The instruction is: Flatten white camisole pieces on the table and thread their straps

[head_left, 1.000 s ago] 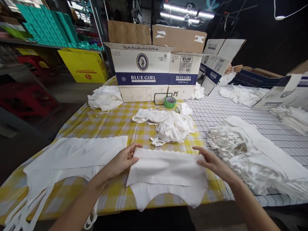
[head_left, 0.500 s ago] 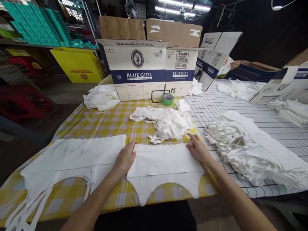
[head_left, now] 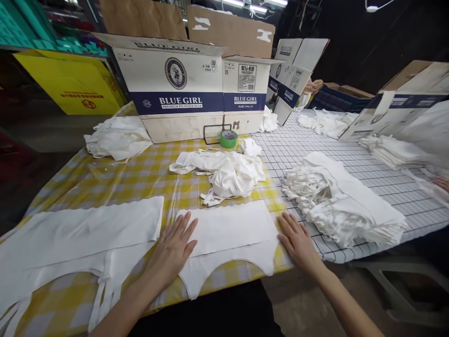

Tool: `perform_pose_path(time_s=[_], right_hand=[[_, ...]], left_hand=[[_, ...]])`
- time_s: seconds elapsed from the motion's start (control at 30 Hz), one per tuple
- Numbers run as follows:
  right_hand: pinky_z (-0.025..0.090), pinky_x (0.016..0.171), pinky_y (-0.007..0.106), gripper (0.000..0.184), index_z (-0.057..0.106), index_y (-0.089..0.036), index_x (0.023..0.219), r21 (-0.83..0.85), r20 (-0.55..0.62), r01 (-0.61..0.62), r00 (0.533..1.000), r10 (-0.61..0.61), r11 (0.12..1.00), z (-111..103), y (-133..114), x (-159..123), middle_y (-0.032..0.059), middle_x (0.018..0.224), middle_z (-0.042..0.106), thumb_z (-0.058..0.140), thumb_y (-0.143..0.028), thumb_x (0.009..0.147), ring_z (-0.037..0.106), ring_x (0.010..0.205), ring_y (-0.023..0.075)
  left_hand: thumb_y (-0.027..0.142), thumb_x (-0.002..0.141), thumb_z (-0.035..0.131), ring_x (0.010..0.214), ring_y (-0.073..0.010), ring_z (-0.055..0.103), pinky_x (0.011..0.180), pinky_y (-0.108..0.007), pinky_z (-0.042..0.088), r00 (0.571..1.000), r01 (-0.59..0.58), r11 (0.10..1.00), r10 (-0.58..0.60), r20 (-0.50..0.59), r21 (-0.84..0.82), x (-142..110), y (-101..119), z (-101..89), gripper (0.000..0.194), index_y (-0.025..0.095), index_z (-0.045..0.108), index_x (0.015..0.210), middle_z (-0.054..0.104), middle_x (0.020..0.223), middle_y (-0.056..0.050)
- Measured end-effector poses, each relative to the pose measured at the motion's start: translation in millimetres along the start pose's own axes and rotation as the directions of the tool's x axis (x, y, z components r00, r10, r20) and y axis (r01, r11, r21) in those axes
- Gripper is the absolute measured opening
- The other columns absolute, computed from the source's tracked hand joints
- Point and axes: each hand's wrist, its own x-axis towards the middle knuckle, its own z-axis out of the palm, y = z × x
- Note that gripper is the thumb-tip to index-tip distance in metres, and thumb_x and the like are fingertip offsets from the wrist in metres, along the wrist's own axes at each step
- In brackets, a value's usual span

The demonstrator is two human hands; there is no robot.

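The white, flat garment with a scalloped top edge and a curved cutout (head_left: 228, 229) is lying right at the near edge of the table, on a yellow-and-white checked plastic-looking cloth (head_left: 136, 187). Left hand (head_left: 175, 245) is palm down over its left side, fingers fanned a bit, not pinching anything. Right hand (head_left: 297, 238) is palm down too, fingers loosely together and thumb out, just beside the garment's right edge; can't tell if the thumb actually touches it. So both hands are open.

Off to the left there's a bigger white garment with long thin straps (head_left: 94, 229), spread out flat. Behind the middle one sits a crumpled white fabric heap (head_left: 235, 173), then a roll of green tape (head_left: 228, 139) near the foot of a big white-and-blue cardboard box with BLUE GIRL printing (head_left: 175, 110).

Over on the right, a layered pile of white garments with bunched straps (head_left: 351, 196) is on a white cloth with a black grid (head_left: 389, 187). Another person's hand (head_left: 442, 182) pokes in at the far right edge.
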Motion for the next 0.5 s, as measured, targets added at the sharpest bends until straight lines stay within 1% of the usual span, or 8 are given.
perform_pose_path(time_s=[0.07, 0.1, 0.17, 0.2, 0.27, 0.37, 0.43, 0.5], right_hand=[[0.036, 0.093, 0.043, 0.034, 0.052, -0.022, 0.115, 0.126, -0.069, -0.098, 0.992, 0.107, 0.987, -8.0, -5.7, -31.0, 0.0119, 0.118, 0.056, 0.037, -0.036, 0.089, 0.048, 0.112, 0.0273], [0.04, 0.086, 0.04, 0.028, 0.057, -0.022, 0.103, 0.196, -0.048, -0.149, 0.986, 0.162, 0.969, -9.0, -11.1, -48.4, 0.0117, 0.104, 0.061, 0.037, -0.035, 0.089, 0.054, 0.1, 0.0262], [0.045, 0.072, 0.036, 0.028, 0.059, -0.023, 0.081, 0.299, 0.131, -0.281, 0.959, 0.252, 0.912, -2.8, -23.4, -81.4, 0.0085, 0.077, 0.062, 0.037, -0.037, 0.089, 0.059, 0.076, 0.0241], [0.045, 0.067, 0.036, 0.031, 0.059, -0.023, 0.073, 0.318, 0.244, -0.354, 0.927, 0.285, 0.88, 3.8, -29.2, -94.6, 0.0073, 0.069, 0.061, 0.037, -0.039, 0.088, 0.058, 0.068, 0.0239], [0.046, 0.069, 0.037, 0.028, 0.062, -0.022, 0.077, 0.382, 0.377, -0.464, 0.868, 0.324, 0.799, 20.4, -39.0, -109.8, 0.0083, 0.076, 0.064, 0.044, -0.043, 0.084, 0.06, 0.074, 0.0266], [0.042, 0.086, 0.038, 0.036, 0.06, -0.022, 0.102, 0.595, 0.374, -0.505, 0.863, 0.341, 0.625, 39.1, -52.8, -106.0, 0.0096, 0.109, 0.061, 0.056, -0.046, 0.076, 0.053, 0.105, 0.0301], [0.04, 0.089, 0.037, 0.038, 0.061, -0.02, 0.101, 0.727, 0.395, -0.498, 0.867, 0.305, 0.474, 41.5, -62.7, -96.7, 0.0083, 0.106, 0.062, 0.056, -0.049, 0.076, 0.052, 0.107, 0.0288], [0.04, 0.086, 0.036, 0.035, 0.064, -0.019, 0.086, 0.791, 0.437, -0.503, 0.863, 0.254, 0.348, 38.2, -69.6, -93.5, 0.0062, 0.09, 0.065, 0.052, -0.051, 0.079, 0.056, 0.097, 0.0265]], left_hand=[[0.032, 0.088, 0.039, 0.132, -0.0275, 0.026, 0.105, -0.052, 0.023, 1.0, 0.005, 1.0, -0.005, 0.006, 0.0, 2.8, 5.1, -0.9, 0.051, 0.025, 0.029, 0.138, 0.026, 0.146, -0.007], [0.03, 0.088, 0.039, 0.132, -0.0269, 0.026, 0.106, -0.051, 0.023, 1.0, -0.016, 1.0, 0.016, 0.014, -0.016, 6.2, 11.1, -2.0, 0.052, 0.024, 0.029, 0.138, 0.026, 0.146, -0.007], [0.028, 0.087, 0.039, 0.133, -0.0246, 0.024, 0.107, -0.048, 0.022, 0.994, -0.098, 0.991, 0.101, 0.036, -0.087, 15.8, 30.7, -4.9, 0.053, 0.023, 0.027, 0.139, 0.027, 0.145, -0.006], [0.028, 0.088, 0.039, 0.133, -0.0237, 0.024, 0.108, -0.047, 0.022, 0.987, -0.147, 0.98, 0.154, 0.047, -0.137, 21.6, 44.0, -6.4, 0.053, 0.024, 0.026, 0.139, 0.027, 0.145, -0.005], [0.028, 0.088, 0.04, 0.133, -0.0229, 0.025, 0.108, -0.046, 0.022, 0.966, -0.232, 0.943, 0.251, 0.055, -0.238, 33.8, 75.5, -8.7, 0.053, 0.025, 0.027, 0.139, 0.029, 0.145, -0.005], [0.03, 0.088, 0.043, 0.134, -0.0234, 0.024, 0.109, -0.048, 0.019, 0.919, -0.354, 0.871, 0.392, 0.048, -0.34, 50.4, 124.7, -7.5, 0.051, 0.027, 0.03, 0.137, 0.03, 0.145, -0.004], [0.032, 0.087, 0.043, 0.135, -0.0244, 0.02, 0.109, -0.05, 0.016, 0.881, -0.418, 0.829, 0.469, 0.057, -0.371, 59.0, 149.8, -2.1, 0.05, 0.029, 0.031, 0.136, 0.027, 0.146, -0.003], [0.035, 0.088, 0.042, 0.135, -0.0251, 0.017, 0.109, -0.051, 0.014, 0.855, -0.447, 0.809, 0.512, 0.084, -0.381, 65.0, 164.2, 6.9, 0.05, 0.029, 0.03, 0.136, 0.025, 0.146, -0.002]])
